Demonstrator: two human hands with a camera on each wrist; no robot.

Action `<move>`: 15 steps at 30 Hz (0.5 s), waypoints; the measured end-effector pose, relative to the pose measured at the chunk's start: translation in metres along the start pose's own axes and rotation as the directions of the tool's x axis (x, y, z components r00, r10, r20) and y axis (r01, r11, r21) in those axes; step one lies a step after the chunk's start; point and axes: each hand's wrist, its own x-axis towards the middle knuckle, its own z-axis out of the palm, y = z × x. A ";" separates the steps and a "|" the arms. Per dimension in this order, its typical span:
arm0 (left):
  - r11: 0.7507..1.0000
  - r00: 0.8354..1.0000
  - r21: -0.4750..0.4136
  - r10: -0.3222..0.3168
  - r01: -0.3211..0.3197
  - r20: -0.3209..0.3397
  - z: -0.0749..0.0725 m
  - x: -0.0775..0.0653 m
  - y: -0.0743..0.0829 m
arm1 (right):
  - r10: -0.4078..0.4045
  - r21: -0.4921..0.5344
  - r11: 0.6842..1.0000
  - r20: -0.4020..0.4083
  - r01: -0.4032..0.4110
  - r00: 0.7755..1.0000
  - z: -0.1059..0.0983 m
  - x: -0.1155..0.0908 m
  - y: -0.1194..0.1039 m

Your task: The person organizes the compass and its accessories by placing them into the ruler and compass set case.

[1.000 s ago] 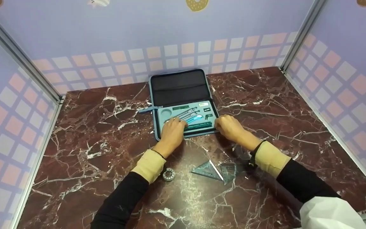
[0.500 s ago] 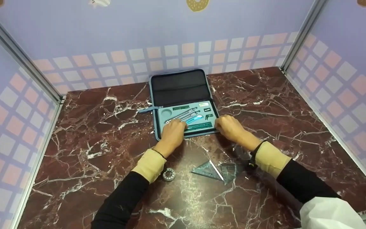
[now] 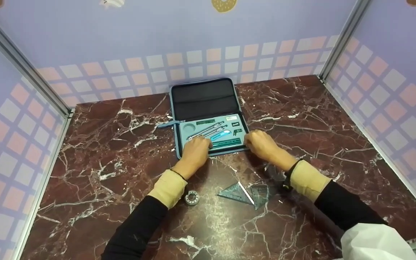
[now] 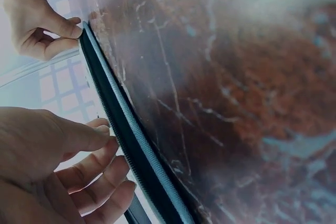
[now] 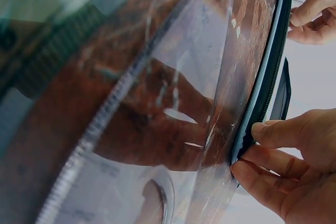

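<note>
In the head view, a blue zip case (image 3: 173,108) lies open, its dark lid (image 3: 204,104) tipped back. Its pale teal tray (image 3: 190,135) carries metal compasses (image 3: 208,130), a light-blue pen-like piece (image 3: 220,135) and green sticks (image 3: 229,142). My left hand (image 3: 195,150) is over the tray's front left part, fingers bent. In the left wrist view, its thumb and forefinger come together beside the zip edge; I cannot tell if they pinch anything. My right hand (image 3: 261,144) grips the case's front right corner, thumb above and fingers below in the right wrist view (image 5: 294,166).
Two clear set squares (image 3: 242,195) overlap on the marbled table, in front of the case. A small round ring (image 3: 191,198) lies beside my left cuff. A strap (image 3: 168,124) sticks out from the case's left side. Patterned panels (image 3: 193,36) surround the table.
My left hand has drawn back very slightly toward me, showing a little more of the compasses. My right hand stays on the case's corner.
</note>
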 end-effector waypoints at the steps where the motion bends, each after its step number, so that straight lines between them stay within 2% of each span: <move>1: 1.000 1.000 0.000 0.010 -0.010 -0.013 -0.002 0.000 0.000 | 0.000 0.000 1.000 -0.001 0.000 1.000 0.000 0.000 0.000; 6: 0.999 0.999 -0.020 0.034 -0.035 -0.042 -0.014 -0.003 -0.003 | 0.003 0.002 1.000 -0.008 -0.003 1.000 -0.001 -0.001 0.000; 15: 0.999 0.999 -0.018 0.041 -0.040 0.036 -0.032 -0.017 -0.002 | 0.004 0.007 1.000 -0.006 -0.004 1.000 0.000 -0.001 0.000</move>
